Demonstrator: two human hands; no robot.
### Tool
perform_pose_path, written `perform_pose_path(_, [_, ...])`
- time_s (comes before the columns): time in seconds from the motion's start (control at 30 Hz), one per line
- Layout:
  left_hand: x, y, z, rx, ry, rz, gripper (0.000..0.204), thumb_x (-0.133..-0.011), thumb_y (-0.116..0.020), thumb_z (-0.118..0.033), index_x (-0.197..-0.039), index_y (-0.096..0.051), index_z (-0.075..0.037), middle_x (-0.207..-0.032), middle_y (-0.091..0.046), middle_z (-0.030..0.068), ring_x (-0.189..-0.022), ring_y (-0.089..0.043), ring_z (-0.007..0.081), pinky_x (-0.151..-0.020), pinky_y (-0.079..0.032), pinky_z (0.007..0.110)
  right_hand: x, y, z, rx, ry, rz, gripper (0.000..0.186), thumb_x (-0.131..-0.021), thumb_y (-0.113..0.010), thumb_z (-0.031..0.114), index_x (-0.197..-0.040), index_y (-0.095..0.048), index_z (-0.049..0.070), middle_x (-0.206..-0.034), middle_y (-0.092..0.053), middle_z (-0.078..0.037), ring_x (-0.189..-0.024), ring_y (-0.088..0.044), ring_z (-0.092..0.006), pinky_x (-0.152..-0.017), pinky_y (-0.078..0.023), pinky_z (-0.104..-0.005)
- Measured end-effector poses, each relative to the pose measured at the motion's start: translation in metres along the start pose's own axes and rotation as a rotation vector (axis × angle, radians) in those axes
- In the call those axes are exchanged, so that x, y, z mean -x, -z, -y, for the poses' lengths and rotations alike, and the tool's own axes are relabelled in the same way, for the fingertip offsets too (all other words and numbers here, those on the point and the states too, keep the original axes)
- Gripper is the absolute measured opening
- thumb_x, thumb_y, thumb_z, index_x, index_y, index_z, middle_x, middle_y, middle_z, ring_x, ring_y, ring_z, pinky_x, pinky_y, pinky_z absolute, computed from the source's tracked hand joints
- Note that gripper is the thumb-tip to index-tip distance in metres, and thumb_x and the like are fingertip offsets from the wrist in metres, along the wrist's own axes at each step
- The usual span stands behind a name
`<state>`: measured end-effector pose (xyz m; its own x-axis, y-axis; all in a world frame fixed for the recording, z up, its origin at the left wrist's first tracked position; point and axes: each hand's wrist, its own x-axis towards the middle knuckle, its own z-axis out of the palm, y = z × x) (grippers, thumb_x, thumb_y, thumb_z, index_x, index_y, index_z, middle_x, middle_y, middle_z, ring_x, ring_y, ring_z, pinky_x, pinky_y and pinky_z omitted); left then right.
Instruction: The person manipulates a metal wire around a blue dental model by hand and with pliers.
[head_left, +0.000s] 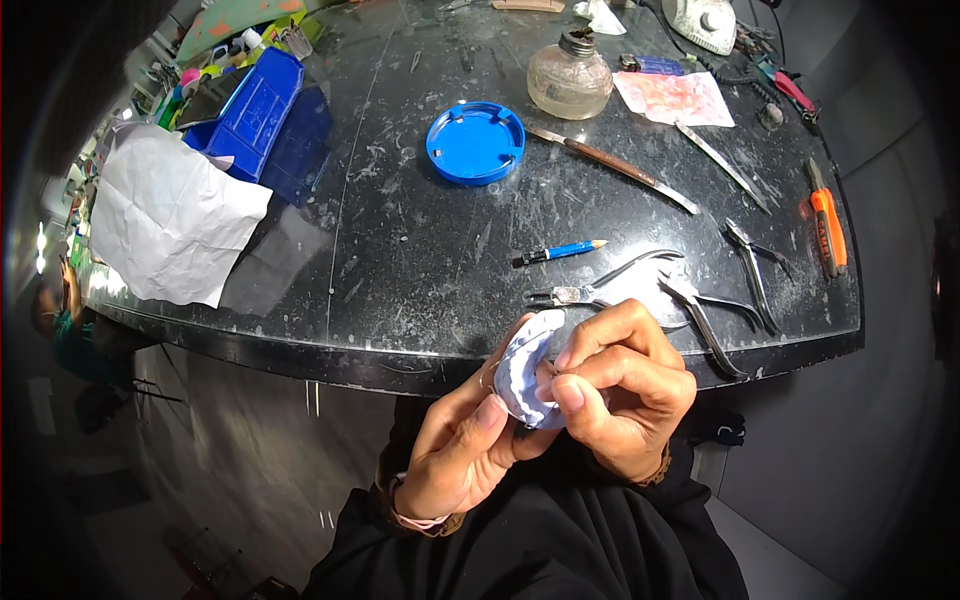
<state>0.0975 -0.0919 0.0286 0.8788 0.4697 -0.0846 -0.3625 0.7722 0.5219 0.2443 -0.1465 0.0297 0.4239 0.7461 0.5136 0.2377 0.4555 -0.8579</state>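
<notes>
A pale blue dental cast (519, 374) with a row of teeth is held up just off the table's front edge. My left hand (458, 452) is closed round it, the thumb on its near left side. At the cast's right side is my right hand (632, 392), its thumb and fingers pinched together against or just over the inner side. Whatever lies between those fingertips is too small to make out. A thin wire shows at the cast's left edge, beside the left fingers. Just beyond the hands lie wire-bending pliers (572, 296) and a blue pencil (562, 253).
More pliers (690, 295) and small cutters (752, 262) lie at right, with orange-handled pliers (826, 222). A wooden-handled knife (620, 166), blue lid (475, 145), glass spirit burner (570, 80) and pink sheet (675, 98) lie farther back. Left are white paper (170, 215) and a blue bin (262, 115).
</notes>
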Motion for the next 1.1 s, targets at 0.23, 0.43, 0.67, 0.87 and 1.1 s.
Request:
perform_pose_path(0.23, [0.002, 0.004, 0.004, -0.047, -0.082, 0.065, 0.066, -0.095, -0.045, -0.019, -0.14, -0.003, 0.004, -0.132, -0.039, 0.0163, -0.116, -0.046, 0.016, -0.094, -0.042, 0.028, 0.0, 0.001, 0.003, 0.047, 0.027, 0.03, 0.01, -0.068, -0.074, 0.002, -0.074, -0.066, -0.001, -0.078, -0.057, -0.01, -0.067, -0.057, -0.0137, -0.054, -0.042, -0.0226])
perform_pose_path(0.43, [0.003, 0.001, 0.003, -0.106, -0.063, -0.006, 0.066, -0.093, -0.049, -0.018, -0.14, -0.009, 0.005, -0.13, -0.042, 0.0153, -0.116, -0.045, 0.0159, -0.095, -0.04, 0.028, 0.002, 0.001, 0.001, 0.04, 0.106, 0.029, 0.013, -0.066, -0.076, 0.002, -0.074, -0.066, -0.001, -0.079, -0.058, -0.01, -0.067, -0.057, -0.0138, -0.055, -0.044, -0.0233])
perform_pose_path(0.67, [0.002, 0.0, 0.003, -0.121, -0.089, -0.01, 0.067, -0.092, -0.05, -0.023, -0.139, -0.013, 0.006, -0.129, -0.043, 0.0159, -0.117, -0.045, 0.0167, -0.097, -0.039, 0.029, 0.003, 0.001, 0.001, 0.022, 0.099, 0.054, 0.014, -0.065, -0.076, 0.002, -0.074, -0.066, -0.001, -0.083, -0.058, -0.01, -0.07, -0.059, -0.0144, -0.058, -0.046, -0.0236])
perform_pose_path(0.87, [0.003, 0.005, 0.003, -0.222, -0.134, -0.056, 0.069, -0.091, -0.052, -0.028, -0.139, -0.017, 0.007, -0.123, -0.049, 0.0156, -0.11, -0.049, 0.0147, -0.093, -0.04, 0.027, 0.002, 0.007, 0.001, 0.059, 0.147, 0.072, 0.021, -0.06, -0.081, 0.006, -0.073, -0.064, 0.001, -0.086, -0.058, -0.011, -0.073, -0.059, -0.0159, -0.06, -0.047, -0.0256])
perform_pose_path(1.1, [0.005, 0.008, -0.007, -0.376, 0.003, 0.212, 0.061, -0.089, -0.056, -0.012, -0.138, -0.023, 0.006, -0.119, -0.052, 0.0162, -0.108, -0.053, 0.0202, -0.094, -0.041, 0.034, -0.014, 0.025, 0.022, 0.319, 0.331, 0.391, 0.09, -0.053, -0.088, 0.035, -0.112, -0.023, 0.014, -0.094, -0.066, -0.01, -0.103, -0.055, -0.0293, -0.095, -0.026, -0.0458])
